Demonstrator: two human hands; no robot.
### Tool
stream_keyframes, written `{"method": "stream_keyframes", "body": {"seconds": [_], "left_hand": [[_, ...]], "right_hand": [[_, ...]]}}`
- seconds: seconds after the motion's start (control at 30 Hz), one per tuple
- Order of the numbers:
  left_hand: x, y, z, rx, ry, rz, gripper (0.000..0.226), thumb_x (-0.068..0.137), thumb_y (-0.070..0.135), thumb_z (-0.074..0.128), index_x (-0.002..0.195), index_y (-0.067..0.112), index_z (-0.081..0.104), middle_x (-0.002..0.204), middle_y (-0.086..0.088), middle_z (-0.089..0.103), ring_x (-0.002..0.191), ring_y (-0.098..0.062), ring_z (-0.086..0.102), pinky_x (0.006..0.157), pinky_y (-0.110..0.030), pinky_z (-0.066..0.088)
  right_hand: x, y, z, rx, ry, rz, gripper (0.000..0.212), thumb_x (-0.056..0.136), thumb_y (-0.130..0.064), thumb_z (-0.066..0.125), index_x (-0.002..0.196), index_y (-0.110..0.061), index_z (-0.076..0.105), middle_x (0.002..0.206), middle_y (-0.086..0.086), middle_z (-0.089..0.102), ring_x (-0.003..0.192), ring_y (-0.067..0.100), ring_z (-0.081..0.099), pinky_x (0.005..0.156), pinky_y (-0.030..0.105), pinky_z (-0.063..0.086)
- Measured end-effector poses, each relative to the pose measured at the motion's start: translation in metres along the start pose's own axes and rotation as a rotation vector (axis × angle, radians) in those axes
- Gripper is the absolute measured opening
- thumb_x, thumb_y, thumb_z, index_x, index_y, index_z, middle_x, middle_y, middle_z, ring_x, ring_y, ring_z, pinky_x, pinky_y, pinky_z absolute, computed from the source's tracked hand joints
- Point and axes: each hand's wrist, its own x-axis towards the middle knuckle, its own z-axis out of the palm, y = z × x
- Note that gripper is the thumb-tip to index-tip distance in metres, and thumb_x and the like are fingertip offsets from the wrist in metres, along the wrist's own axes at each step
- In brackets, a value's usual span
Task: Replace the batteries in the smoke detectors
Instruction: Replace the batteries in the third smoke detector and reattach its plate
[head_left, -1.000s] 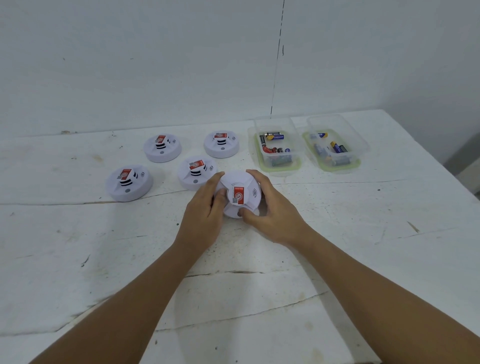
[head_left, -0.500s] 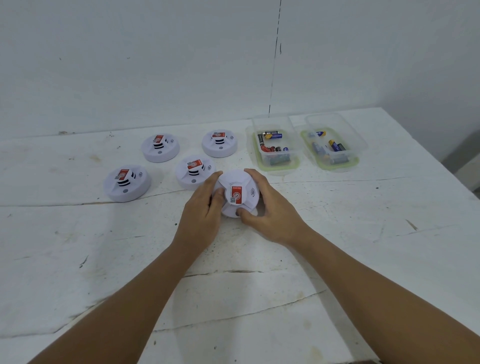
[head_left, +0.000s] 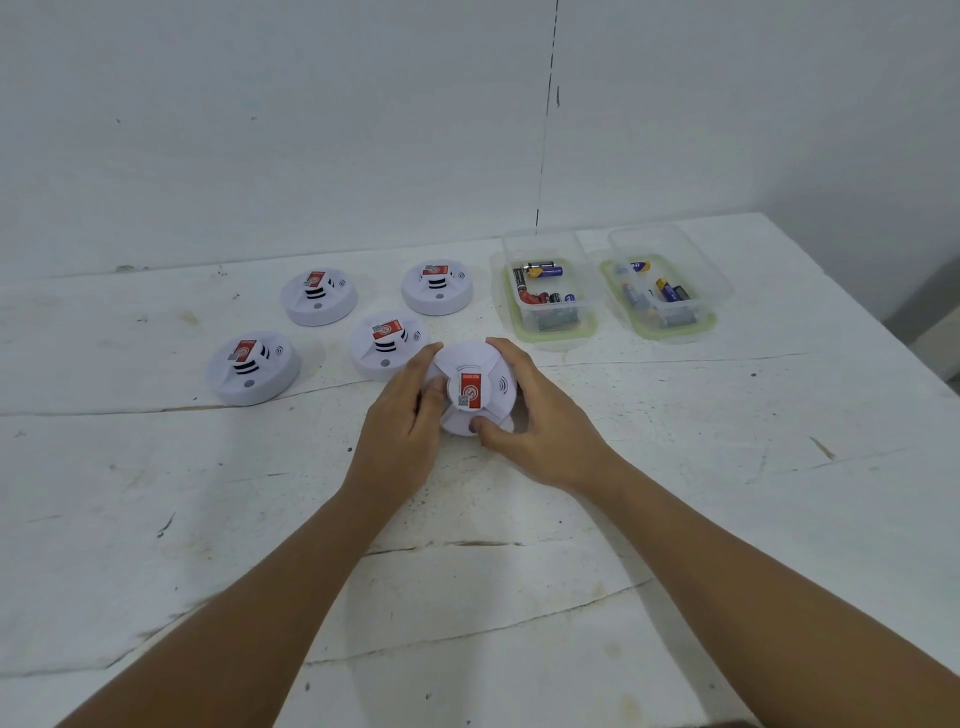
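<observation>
A round white smoke detector (head_left: 480, 366) with a red label is tilted up toward me at the table's middle. My left hand (head_left: 400, 431) grips its left edge, thumb on its face. My right hand (head_left: 535, 421) curls round its right side, thumb on the lower rim. Several more white detectors lie flat behind and to the left: one (head_left: 387, 345) just behind my left hand, one (head_left: 252, 369) farther left, two at the back (head_left: 318, 297) (head_left: 437, 287). Two clear tubs (head_left: 545, 327) (head_left: 660, 330) at the back right hold loose batteries.
The white table (head_left: 727, 467) is scratched and cracked, and it meets a white wall (head_left: 311, 130) at the back. Its right edge runs diagonally past the tubs. Bare tabletop lies in front of my hands and to the right.
The detector in my hands has turned slightly, its red label now nearly upright. Both hands keep the same hold. The view has shifted a little.
</observation>
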Motion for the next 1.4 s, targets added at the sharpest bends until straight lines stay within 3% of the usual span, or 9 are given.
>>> {"method": "stream_keyframes", "body": {"seconds": [0.17, 0.3, 0.5, 0.63, 0.8, 1.03, 1.27, 1.4], "left_hand": [[-0.0002, 0.0003, 0.0004, 0.001, 0.002, -0.008, 0.042, 0.111, 0.034, 0.04, 0.152, 0.032, 0.047, 0.146, 0.012, 0.057, 0.127, -0.003, 0.054, 0.093, -0.001, 0.039], [-0.0004, 0.0016, -0.0001, 0.002, 0.003, 0.0, 0.042, 0.111, 0.034, 0.04, 0.152, 0.032, 0.046, 0.147, 0.012, 0.057, 0.128, -0.003, 0.053, 0.099, -0.009, 0.043], [-0.0006, 0.0, 0.0008, 0.005, 0.006, 0.001, 0.043, 0.111, 0.034, 0.04, 0.153, 0.03, 0.046, 0.148, 0.011, 0.056, 0.127, 0.001, 0.052, 0.091, 0.003, 0.037], [0.0001, -0.0003, 0.0018, 0.01, 0.005, -0.005, 0.043, 0.111, 0.033, 0.04, 0.154, 0.03, 0.045, 0.149, 0.011, 0.054, 0.128, 0.0, 0.05, 0.09, 0.005, 0.035], [0.0003, -0.0005, 0.0006, 0.005, 0.012, -0.01, 0.041, 0.111, 0.035, 0.041, 0.152, 0.034, 0.046, 0.146, 0.015, 0.056, 0.118, 0.015, 0.05, 0.089, 0.004, 0.035], [0.0003, -0.0029, 0.002, -0.001, 0.006, -0.004, 0.043, 0.111, 0.035, 0.041, 0.153, 0.031, 0.045, 0.149, 0.012, 0.054, 0.127, 0.002, 0.05, 0.09, 0.005, 0.035], [0.0005, -0.0023, 0.0018, -0.003, 0.01, -0.015, 0.042, 0.111, 0.033, 0.041, 0.152, 0.031, 0.046, 0.145, 0.014, 0.056, 0.116, 0.025, 0.046, 0.087, 0.005, 0.034], [0.0005, -0.0024, 0.0025, 0.001, 0.011, -0.017, 0.042, 0.111, 0.033, 0.041, 0.153, 0.031, 0.045, 0.146, 0.014, 0.055, 0.115, 0.023, 0.048, 0.088, 0.005, 0.034]], "right_hand": [[0.0005, 0.0005, 0.001, -0.003, -0.004, 0.01, 0.077, 0.09, -0.034, 0.075, 0.15, -0.05, 0.029, 0.137, -0.029, 0.054, 0.125, 0.006, 0.058, 0.099, 0.043, 0.057], [0.0007, 0.0018, 0.0016, -0.01, -0.006, 0.025, 0.081, 0.089, -0.038, 0.074, 0.154, -0.045, 0.028, 0.14, -0.028, 0.052, 0.127, 0.006, 0.057, 0.101, 0.044, 0.056], [0.0002, 0.0007, 0.0009, -0.011, 0.002, -0.006, 0.076, 0.089, -0.035, 0.073, 0.15, -0.049, 0.03, 0.138, -0.03, 0.053, 0.125, 0.006, 0.058, 0.098, 0.044, 0.057], [0.0015, 0.0036, 0.0027, -0.006, -0.006, 0.015, 0.081, 0.089, -0.037, 0.074, 0.156, -0.041, 0.029, 0.142, -0.026, 0.052, 0.128, 0.007, 0.057, 0.101, 0.044, 0.056], [0.0004, 0.0025, 0.0014, -0.009, -0.001, 0.006, 0.079, 0.089, -0.034, 0.074, 0.153, -0.044, 0.029, 0.139, -0.031, 0.051, 0.127, 0.004, 0.056, 0.1, 0.042, 0.056], [0.0006, 0.001, 0.0009, -0.013, -0.001, 0.012, 0.079, 0.089, -0.035, 0.074, 0.153, -0.044, 0.03, 0.139, -0.031, 0.052, 0.126, 0.004, 0.057, 0.1, 0.043, 0.056], [0.0008, 0.0, 0.0006, -0.007, -0.006, 0.005, 0.077, 0.09, -0.029, 0.076, 0.153, -0.043, 0.032, 0.138, -0.029, 0.053, 0.127, 0.006, 0.057, 0.1, 0.044, 0.056], [0.0003, 0.0002, 0.001, -0.013, -0.005, 0.008, 0.078, 0.09, -0.032, 0.075, 0.153, -0.043, 0.031, 0.14, -0.031, 0.052, 0.129, 0.005, 0.056, 0.101, 0.044, 0.056]]}}
